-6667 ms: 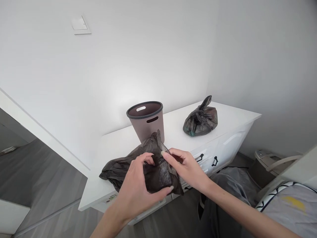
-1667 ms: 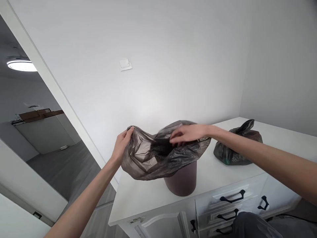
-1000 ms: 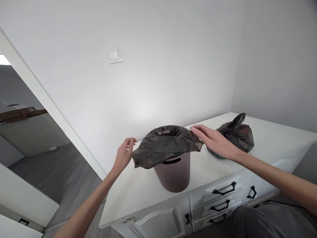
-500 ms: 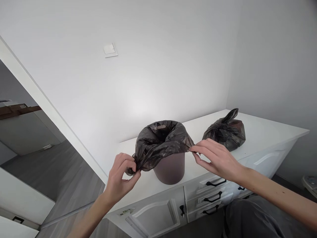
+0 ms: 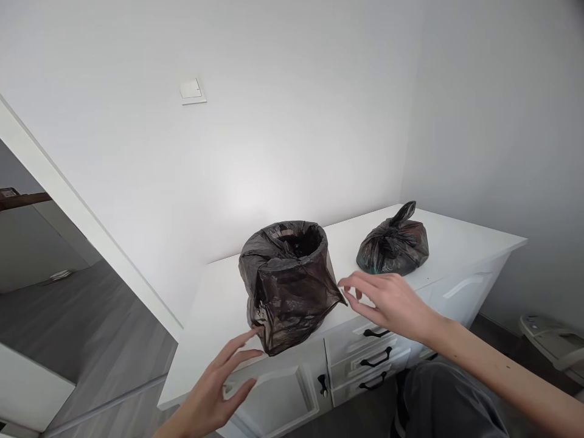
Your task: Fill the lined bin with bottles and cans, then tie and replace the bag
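Observation:
A black bin bag (image 5: 296,298) lines a trash bin, its mouth folded over the rim and its front hanging loosely down the outside. Almost all of the bin is hidden beneath it. By the bag's lower left edge, my left hand (image 5: 223,380) has its fingers spread, the index fingertip at the plastic. Close to the pointed right corner of the bag, my right hand (image 5: 387,301) is held with thumb and fingers apart, nothing gripped between them. A knotted, filled black bag (image 5: 393,243) rests farther right.
Bin and knotted bag stand on a white cabinet top (image 5: 460,243), with black-handled drawers (image 5: 376,359) below. A white wall with a light switch (image 5: 192,91) rises behind. At the left is a doorway frame (image 5: 91,213); a pale plastic object (image 5: 554,344) is at the far right.
Both hands have let go of the bag's edge, which dropped over the bin's front and covers it. My left hand moved down and opened. The view shifted slightly right.

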Available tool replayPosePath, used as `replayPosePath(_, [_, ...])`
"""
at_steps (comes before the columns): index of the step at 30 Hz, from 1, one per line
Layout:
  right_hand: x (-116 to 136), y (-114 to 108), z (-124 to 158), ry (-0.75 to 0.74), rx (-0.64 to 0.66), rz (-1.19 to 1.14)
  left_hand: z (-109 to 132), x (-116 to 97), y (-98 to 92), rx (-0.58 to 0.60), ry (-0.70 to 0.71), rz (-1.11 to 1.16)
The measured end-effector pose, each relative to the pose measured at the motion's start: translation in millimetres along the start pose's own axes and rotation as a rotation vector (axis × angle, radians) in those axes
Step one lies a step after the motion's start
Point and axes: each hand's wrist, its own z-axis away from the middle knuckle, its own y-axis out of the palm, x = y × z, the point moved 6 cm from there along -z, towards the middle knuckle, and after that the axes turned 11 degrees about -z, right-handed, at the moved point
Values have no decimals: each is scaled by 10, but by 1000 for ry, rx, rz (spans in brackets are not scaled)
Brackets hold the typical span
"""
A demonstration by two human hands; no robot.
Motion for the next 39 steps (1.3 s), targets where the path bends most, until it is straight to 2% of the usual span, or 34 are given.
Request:
replayPosePath(3, [222, -254, -133, 17, -147, -19, 122, 249, -4, -171, -248, 37])
replayPosePath(5, [353, -304, -297, 14, -153, -71, 118, 444, 6, -242, -369, 91])
replayPosePath(9, [517, -220, -677, -27, -51, -159, 28, 840, 103, -241, -559, 308])
replayPosePath(12, [493, -160, -884, -4, -30, -132, -6, 996, 172, -259, -592, 236])
replayPosePath(15, [380, -167, -1033, 47, -66, -161, 6, 1081, 331, -230, -625, 136])
replayPosePath(19, [87, -217, -1244, 201, -132, -248, 11, 1115, 527, -173, -618, -5])
replayPosePath(23, [-304, -248, -1459, 332, -180, -181, -16, 1112, 663, -76, -566, -117])
replayPosePath(30, [-993, -317, -1638, 366, -261, 67, -20, 1118, 706, -43, -541, -153])
replayPosePath(36, [-1543, -396, -1599, 447, -306, 195, -10, 1105, 712, -61, -535, -174])
replayPosePath(39, [-1802, -455, -1556, 391, -365, 175, -2, 1112, 743, -48, -537, -184])
